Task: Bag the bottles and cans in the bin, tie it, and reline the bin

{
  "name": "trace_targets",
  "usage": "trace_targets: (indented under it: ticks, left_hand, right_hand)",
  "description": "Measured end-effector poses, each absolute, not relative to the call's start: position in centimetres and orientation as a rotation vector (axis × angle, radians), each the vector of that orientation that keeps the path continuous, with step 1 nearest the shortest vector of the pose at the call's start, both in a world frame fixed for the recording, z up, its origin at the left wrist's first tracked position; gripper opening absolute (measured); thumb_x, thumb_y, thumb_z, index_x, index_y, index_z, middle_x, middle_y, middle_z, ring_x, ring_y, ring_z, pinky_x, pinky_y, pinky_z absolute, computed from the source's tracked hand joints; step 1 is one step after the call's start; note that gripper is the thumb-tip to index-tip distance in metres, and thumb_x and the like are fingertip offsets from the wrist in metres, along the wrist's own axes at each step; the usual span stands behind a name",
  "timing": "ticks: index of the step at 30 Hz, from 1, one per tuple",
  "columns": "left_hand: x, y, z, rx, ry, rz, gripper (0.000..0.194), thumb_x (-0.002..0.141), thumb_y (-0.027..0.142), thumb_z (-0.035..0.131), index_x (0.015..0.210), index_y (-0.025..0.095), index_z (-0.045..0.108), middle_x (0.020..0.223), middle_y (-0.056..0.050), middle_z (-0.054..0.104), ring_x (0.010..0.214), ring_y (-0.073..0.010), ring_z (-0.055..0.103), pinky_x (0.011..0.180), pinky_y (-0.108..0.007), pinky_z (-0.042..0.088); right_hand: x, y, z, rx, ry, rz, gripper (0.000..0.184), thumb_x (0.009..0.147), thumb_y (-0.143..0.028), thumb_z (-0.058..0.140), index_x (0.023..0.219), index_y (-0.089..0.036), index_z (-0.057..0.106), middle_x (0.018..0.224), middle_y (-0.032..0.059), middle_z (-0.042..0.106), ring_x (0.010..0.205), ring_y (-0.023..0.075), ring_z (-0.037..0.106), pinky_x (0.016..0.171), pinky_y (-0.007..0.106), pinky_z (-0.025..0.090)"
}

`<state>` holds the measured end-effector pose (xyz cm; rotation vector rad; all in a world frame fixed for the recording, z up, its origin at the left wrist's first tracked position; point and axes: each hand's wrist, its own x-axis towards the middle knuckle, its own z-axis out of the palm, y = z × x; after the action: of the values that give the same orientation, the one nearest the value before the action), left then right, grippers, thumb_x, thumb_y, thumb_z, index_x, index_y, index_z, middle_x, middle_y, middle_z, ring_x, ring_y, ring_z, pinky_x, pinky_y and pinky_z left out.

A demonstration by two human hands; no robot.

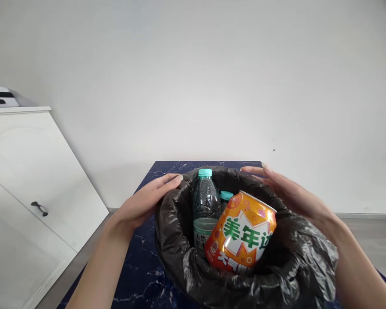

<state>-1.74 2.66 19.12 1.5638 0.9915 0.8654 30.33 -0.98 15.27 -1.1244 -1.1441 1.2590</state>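
A trash bin lined with a black plastic bag [172,244] is in front of me at the dark blue marbled table. The bag is folded over its rim. Inside, a clear bottle with a turquoise cap [206,201] leans at the left. An orange drink can [241,234] lies tilted beside it. Behind the can shows the turquoise cap of a second bottle [226,195]. My left hand [151,195] grips the bin's left side, thumb at the rim. Along the far right side, my right hand [286,189] is open, its fingers stretched out and slightly blurred. The bin's base is hidden.
The blue marbled tabletop [141,274] extends back to a white wall [193,86]. At left stands a white cabinet [45,171] with a dark handle, and a white-and-black object [1,96] sits on top. Grey floor [369,240] shows at right.
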Motion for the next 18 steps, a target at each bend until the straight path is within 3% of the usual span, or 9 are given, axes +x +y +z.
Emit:
trace_targets:
  ticks: [4,8,13,18]
  left_hand:
    - [-2.0,2.6,19.9,1.382,0.909,0.989,0.054,0.09,0.048,0.082,0.138,0.028,0.067,0.123,-0.009,0.079,0.104,-0.0255,0.079,0.085,-0.032,0.065]
    - [-1.5,1.3,20.7,1.318,0.869,1.183,0.058,0.081,0.034,0.091,0.133,0.027,0.068,0.117,-0.007,0.079,0.094,-0.0233,0.079,0.077,-0.028,0.065]
    - [-0.9,-0.5,21.6,1.314,0.865,1.294,0.059,0.077,0.03,0.094,0.131,0.034,0.069,0.113,0.0,0.079,0.093,-0.0203,0.078,0.076,-0.025,0.065]
    - [-0.4,-0.8,21.5,1.268,0.913,1.376,0.061,0.076,0.033,0.094,0.132,0.036,0.069,0.118,0.0,0.076,0.094,-0.0211,0.077,0.076,-0.027,0.065]
  right_hand:
    - [30.4,-1.5,16.0,-1.143,-1.004,1.047,0.053,0.082,-0.055,0.083,0.129,-0.034,0.072,0.11,0.005,0.08,0.095,0.0277,0.077,0.078,0.038,0.067]
    - [30.0,-2.0,16.9,-0.979,-0.95,1.009,0.047,0.072,-0.04,0.092,0.114,-0.033,0.073,0.09,-0.0019,0.066,0.068,0.0153,0.062,0.057,0.026,0.054]
    - [28.8,-2.8,18.1,-0.823,-0.875,0.982,0.038,0.07,-0.026,0.092,0.102,-0.03,0.07,0.088,-0.0026,0.047,0.071,0.012,0.051,0.058,0.022,0.048]
    - [28.0,-3.1,18.7,-0.794,-0.863,0.888,0.032,0.076,-0.029,0.086,0.098,-0.029,0.063,0.086,-0.0023,0.042,0.075,0.0153,0.051,0.066,0.026,0.05]
